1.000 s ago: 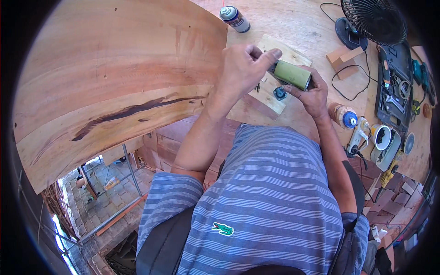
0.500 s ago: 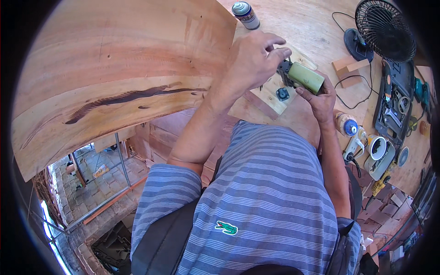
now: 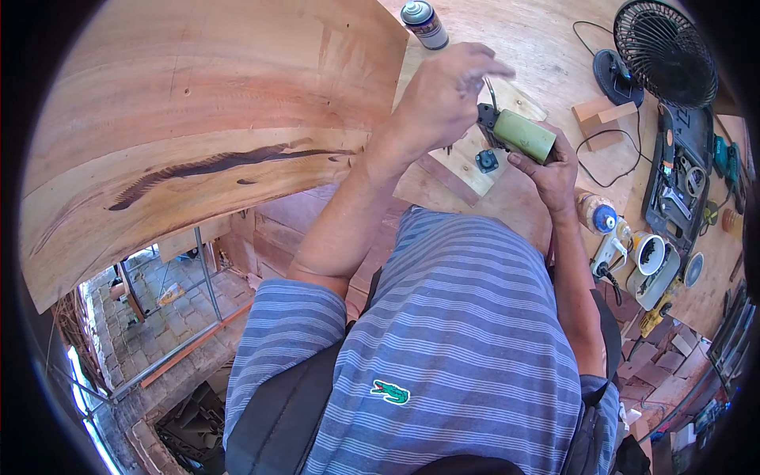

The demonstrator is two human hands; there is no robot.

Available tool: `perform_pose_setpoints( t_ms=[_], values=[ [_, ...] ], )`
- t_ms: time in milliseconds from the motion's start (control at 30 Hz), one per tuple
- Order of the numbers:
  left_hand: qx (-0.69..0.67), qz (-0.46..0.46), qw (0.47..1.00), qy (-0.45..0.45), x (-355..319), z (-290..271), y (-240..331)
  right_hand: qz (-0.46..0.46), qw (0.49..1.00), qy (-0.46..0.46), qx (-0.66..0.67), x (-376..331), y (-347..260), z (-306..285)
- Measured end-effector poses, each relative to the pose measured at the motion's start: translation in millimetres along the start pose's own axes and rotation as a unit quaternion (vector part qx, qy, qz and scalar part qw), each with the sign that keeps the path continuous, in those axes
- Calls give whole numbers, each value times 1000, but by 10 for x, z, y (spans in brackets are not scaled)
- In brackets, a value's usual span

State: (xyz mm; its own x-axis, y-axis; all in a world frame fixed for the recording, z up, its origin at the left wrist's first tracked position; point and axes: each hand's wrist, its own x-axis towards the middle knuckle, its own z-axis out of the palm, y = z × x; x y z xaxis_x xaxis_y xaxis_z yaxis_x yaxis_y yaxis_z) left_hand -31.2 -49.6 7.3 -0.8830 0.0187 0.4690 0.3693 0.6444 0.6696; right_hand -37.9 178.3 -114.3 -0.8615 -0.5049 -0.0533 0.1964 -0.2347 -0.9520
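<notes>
The fingers of the left hand (image 3: 445, 96) pinch together at the black head of a green cylindrical power tool (image 3: 518, 134), while the right hand (image 3: 550, 170) wraps around its body, holding it just above a small wooden block (image 3: 467, 162) on the desk (image 3: 538, 47). A spray can (image 3: 423, 24) stands beyond, a black fan (image 3: 665, 51) to the right, and a large wood slab (image 3: 198, 127) to the left

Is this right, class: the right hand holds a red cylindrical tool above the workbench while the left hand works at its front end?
Not quite. In the head view, the cylindrical tool is green, not red. The right hand holds it above the workbench, and the left hand works at its front end.
</notes>
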Motion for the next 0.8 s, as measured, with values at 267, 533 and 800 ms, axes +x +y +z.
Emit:
perform_pose_setpoints(
  t_ms=[267, 533, 800],
  values=[
    [88, -260, 958, -83, -19, -58, 288, 0, 1000, 3, 9, -10, -15, -21],
    [88, -47, 993, -66, 20, -23, 148, -9, 1000, -7, 5, 12, 9, -34],
    [73, -34, 988, -135, 11, -31, 149, 4, 1000, -4, 2, 13, -18, -38]
  ],
)
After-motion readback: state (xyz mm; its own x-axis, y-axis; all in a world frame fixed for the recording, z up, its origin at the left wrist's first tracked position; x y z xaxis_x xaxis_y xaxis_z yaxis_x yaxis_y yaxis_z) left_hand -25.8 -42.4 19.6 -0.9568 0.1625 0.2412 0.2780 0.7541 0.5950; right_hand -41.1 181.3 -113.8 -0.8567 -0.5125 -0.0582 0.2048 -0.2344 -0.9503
